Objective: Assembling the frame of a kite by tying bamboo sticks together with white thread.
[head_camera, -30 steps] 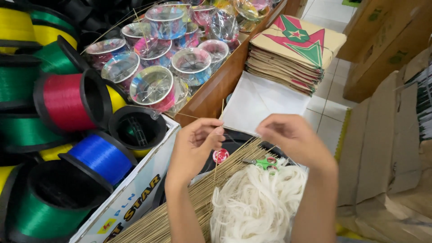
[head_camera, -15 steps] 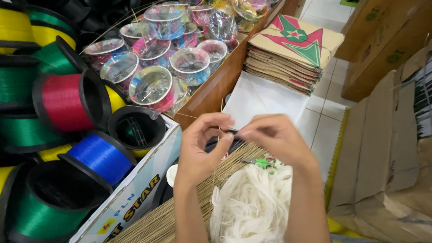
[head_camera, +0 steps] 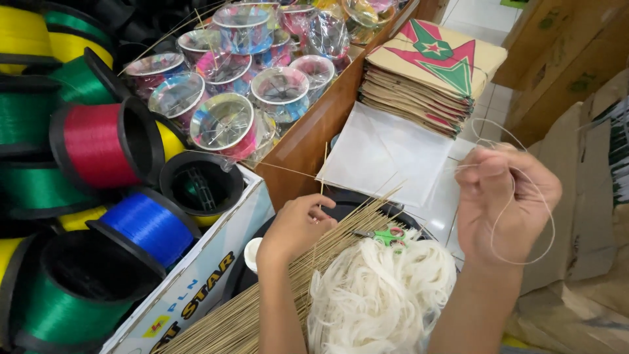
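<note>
fingers (head_camera: pixel 488 172) pinch white string (head_camera: pixel 524 216) above tiled floor (head_camera: pixel 488 105), cardboard boxes (head_camera: pixel 576 59) behind.

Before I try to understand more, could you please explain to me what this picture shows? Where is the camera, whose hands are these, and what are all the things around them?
The picture comes from a camera worn on a person's head, looking down at that person's two bare hands. There is no machine.

The left hand pinches thin bamboo sticks, which lie in a large bundle below it; one stick stands up between its fingers. The right hand is raised and holds a loop of thin white thread. Below the hands lies a heap of white string, with small green scissors at its edge.

To the left, a cardboard box holds big spools of red, blue, green and yellow line. Behind them are clear, colourful reels in a wooden tray. At the top lies a stack of brown paper kites, with white sheets in front.
</note>
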